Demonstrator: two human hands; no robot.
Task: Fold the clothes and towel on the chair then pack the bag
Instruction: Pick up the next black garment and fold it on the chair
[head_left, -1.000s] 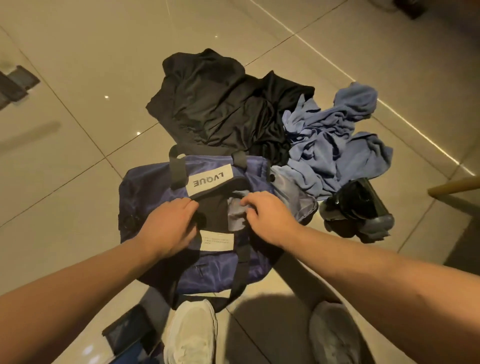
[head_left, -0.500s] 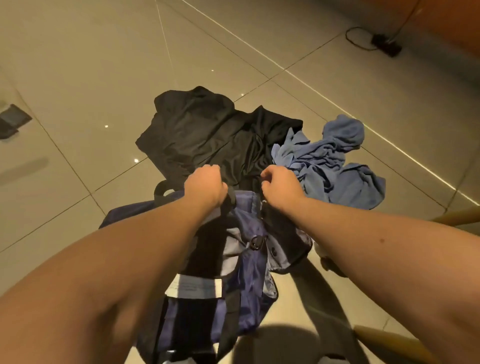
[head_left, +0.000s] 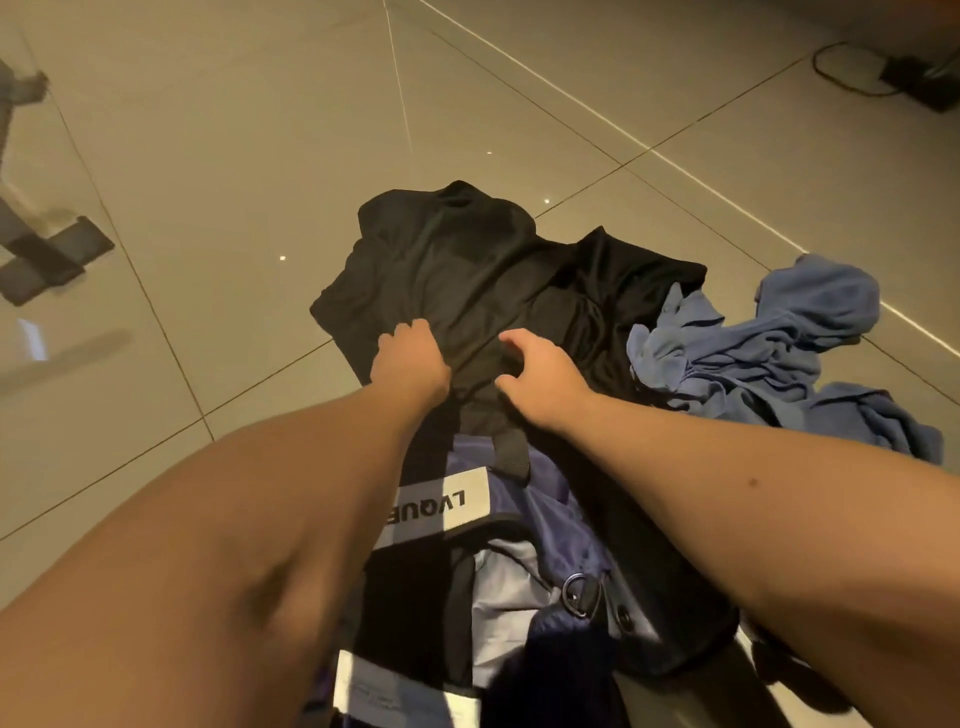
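Head view: folding step starting. L hand (head_left: 410, 358) bunches near edge of black garment (head_left: 467, 270), fingers curled into cloth; R hand (head_left: 545, 376) just beside, fingers half-curled, grip not discernible. Garment lies on floor (head_left: 208, 156) beyond navy bag (head_left: 540, 514), blue towel (head_left: 779, 353) at its right. Next, prob.: lift & spread flat w/ both hands

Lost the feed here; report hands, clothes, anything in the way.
Left hand grips black garment. Right hand open over it. Bag under forearms, blue cloth beside.
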